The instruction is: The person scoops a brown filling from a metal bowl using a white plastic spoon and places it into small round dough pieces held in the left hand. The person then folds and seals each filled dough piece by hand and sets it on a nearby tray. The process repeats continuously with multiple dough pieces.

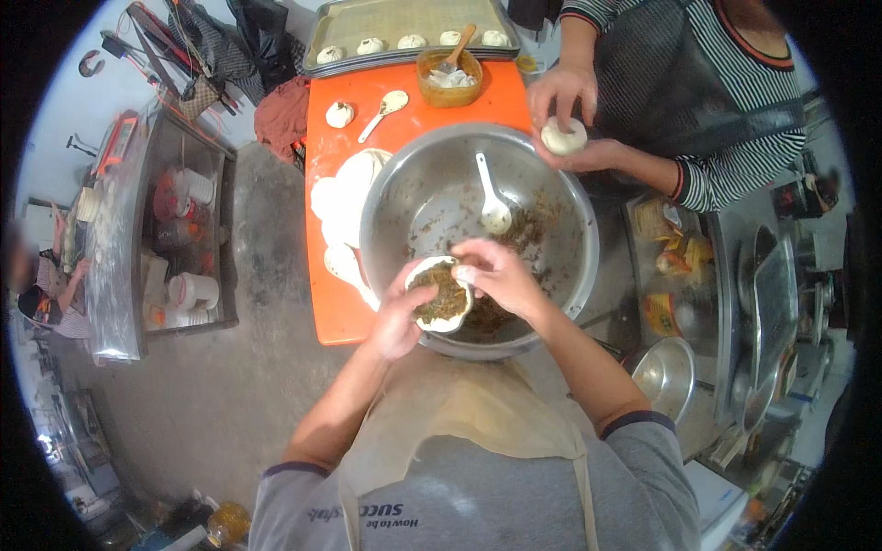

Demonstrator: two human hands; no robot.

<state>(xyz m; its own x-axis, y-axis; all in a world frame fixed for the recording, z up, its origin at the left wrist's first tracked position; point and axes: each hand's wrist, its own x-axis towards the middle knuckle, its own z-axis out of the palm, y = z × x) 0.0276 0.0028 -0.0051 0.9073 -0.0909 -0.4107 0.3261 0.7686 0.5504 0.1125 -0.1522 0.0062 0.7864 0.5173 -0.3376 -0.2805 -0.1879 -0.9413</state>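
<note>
A round dough wrapper (pixel 441 322) heaped with dark chopped filling (pixel 444 296) rests in my left hand (pixel 401 310), the thumb lying over the filling. My right hand (pixel 499 275) pinches the wrapper's right upper edge between thumb and fingers. Both hands are above the near part of a large steel bowl (pixel 427 158), which holds scattered filling and a white spoon (pixel 490 196). Left of the bowl, flat dough wrappers (pixel 344 200) lie overlapped on the orange table (pixel 331 317), with another white spoon (pixel 344 265) near them.
A co-worker's hands (pixel 568 103) hold a bun (pixel 563 136) at the upper right. Beyond the bowl are a brown tub (pixel 448 93) with a wooden-handled utensil, a filling-smeared spoon (pixel 394 102), one bun (pixel 339 114) and a tray (pixel 413 17) of several buns. A steel bowl (pixel 665 375) stands right.
</note>
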